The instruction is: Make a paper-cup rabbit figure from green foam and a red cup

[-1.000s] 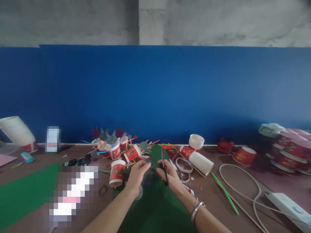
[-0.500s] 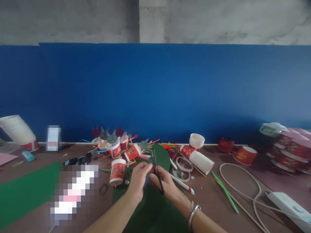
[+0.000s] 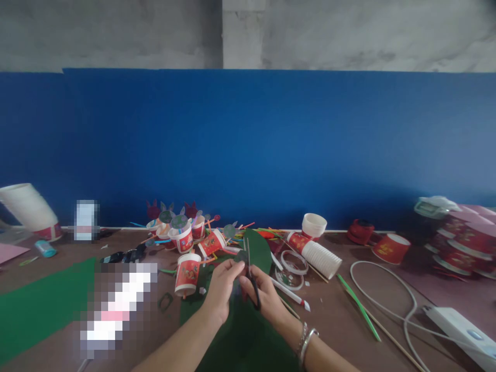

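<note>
My right hand [image 3: 265, 294] is closed around a pair of scissors [image 3: 254, 290] with black handles. Their narrow blades point away from me and stand slightly apart. Between the thumb and fingers of my left hand [image 3: 223, 281] is a small dark green paper piece [image 3: 242, 256], right beside the blades. Fingers hide part of the piece. Below both hands lies a large dark green paper sheet [image 3: 248, 341]. A red printed paper cup [image 3: 187, 276] stands upside down to the left of my left hand.
Several decorated cups [image 3: 181, 238] crowd the back of the brown table [image 3: 325, 330]. Clear tape rolls [image 3: 292, 263] and a stack of paper cups [image 3: 320, 257] lie right of centre. Further right are a green strip [image 3: 360, 308], a white cable [image 3: 382, 265] and a power strip [image 3: 459, 330].
The scissor blades have parted slightly. Both hands stay in nearly the same place, with the green piece still held in my left fingers.
</note>
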A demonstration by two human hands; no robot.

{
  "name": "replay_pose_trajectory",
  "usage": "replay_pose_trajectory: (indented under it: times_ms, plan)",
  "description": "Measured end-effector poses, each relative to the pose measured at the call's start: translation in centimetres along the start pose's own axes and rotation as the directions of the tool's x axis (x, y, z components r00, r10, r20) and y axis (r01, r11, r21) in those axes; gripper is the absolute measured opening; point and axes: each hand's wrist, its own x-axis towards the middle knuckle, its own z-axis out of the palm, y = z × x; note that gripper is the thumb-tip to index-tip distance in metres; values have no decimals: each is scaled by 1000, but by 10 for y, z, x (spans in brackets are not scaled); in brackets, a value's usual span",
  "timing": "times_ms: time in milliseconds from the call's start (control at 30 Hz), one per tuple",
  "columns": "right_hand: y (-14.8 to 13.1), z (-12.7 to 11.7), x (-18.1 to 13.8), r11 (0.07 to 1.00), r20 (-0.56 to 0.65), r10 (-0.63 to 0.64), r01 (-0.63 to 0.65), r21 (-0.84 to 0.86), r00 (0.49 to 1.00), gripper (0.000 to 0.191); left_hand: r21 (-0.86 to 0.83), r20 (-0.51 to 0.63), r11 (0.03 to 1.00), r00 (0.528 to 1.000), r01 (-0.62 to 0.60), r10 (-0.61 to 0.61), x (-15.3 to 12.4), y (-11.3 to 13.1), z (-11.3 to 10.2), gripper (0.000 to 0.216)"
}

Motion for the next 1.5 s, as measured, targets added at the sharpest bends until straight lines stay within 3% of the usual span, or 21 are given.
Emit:
replay_pose_trajectory:
  times_ms: [500, 867, 1167, 1500]
  plan:
    - [-5, 0, 0, 1000, -15, 9, -9, 5, 1000, 38, 43, 41, 999, 999, -12, 10, 3, 0, -2, 28]
    - [-1, -4, 2, 999, -8, 51, -51, -12, 999, 40, 114, 7, 993, 999, -34, 34, 6, 9, -2, 28]
    - [-4, -4, 3, 997, -15, 59, -59, -48, 998, 40, 276, -114, 948, 974, -157, 194, 4, 14, 2, 26]
    - [5, -9, 5, 1000, 21, 12, -12, -6, 1000, 36, 400, -19, 889, 968, -223, 251, 5, 19, 0, 20]
